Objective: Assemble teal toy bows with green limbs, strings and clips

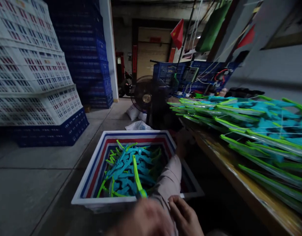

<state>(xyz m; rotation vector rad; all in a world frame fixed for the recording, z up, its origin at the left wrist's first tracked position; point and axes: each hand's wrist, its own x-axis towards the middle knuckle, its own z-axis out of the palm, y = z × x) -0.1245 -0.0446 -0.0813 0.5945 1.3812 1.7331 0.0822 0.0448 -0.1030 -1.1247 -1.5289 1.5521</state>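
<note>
My left hand (151, 218) is at the bottom middle, blurred by motion. A teal piece with a long lime-green arm (137, 175) rises from its fingers and stands out over the near rim of the box. To its right, my right hand (186, 216) has its fingertips drawn together in a pinch; anything between them is too small to make out. Just ahead is a white-rimmed box (106, 199) with blue, white and red striped walls. A heap of similar teal and green plastic pieces (133, 167) fills its middle.
A limb in greyish-pink cloth (171, 177) crosses the box's right side. More teal and green pieces (264, 127) are piled on the table (222, 167) at right. A floor fan (146, 97) stands beyond the box. White crates (38, 72) and blue crates (89, 59) are stacked at left.
</note>
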